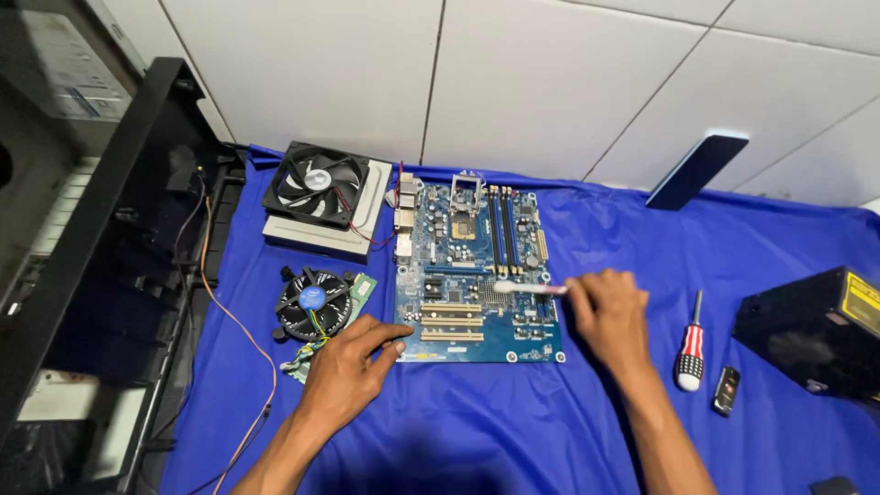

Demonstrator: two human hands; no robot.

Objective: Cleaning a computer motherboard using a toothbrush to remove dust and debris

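While we look down at the blue cloth (513,422) spread over the surface, our two hands work at a blue motherboard (477,275) that lies flat in the centre of the frame. Our left hand (353,367), at lower centre-left, rests on the cloth with its fingertips touching the board's lower left corner; its grip is loose, the fingers spread, and it has hold of nothing. Our right hand (610,312), just right of the board, has its grip closed around the handle of a white brush (527,288), which lies across the board's right half with its head pointing left, near the heat sink in the middle.

Left of the board a round black CPU cooler (313,302) with a blue hub sits on the cloth, partly over a green memory stick (362,289). Above it, in the upper left, a black case fan (316,183) lies on a grey metal box (353,225). A red and white screwdriver (691,353) lies right of our right hand, with a small black fob (726,390) beside it. At the right edge sits a black power supply (816,335). A dark computer case (92,229) fills the left edge.
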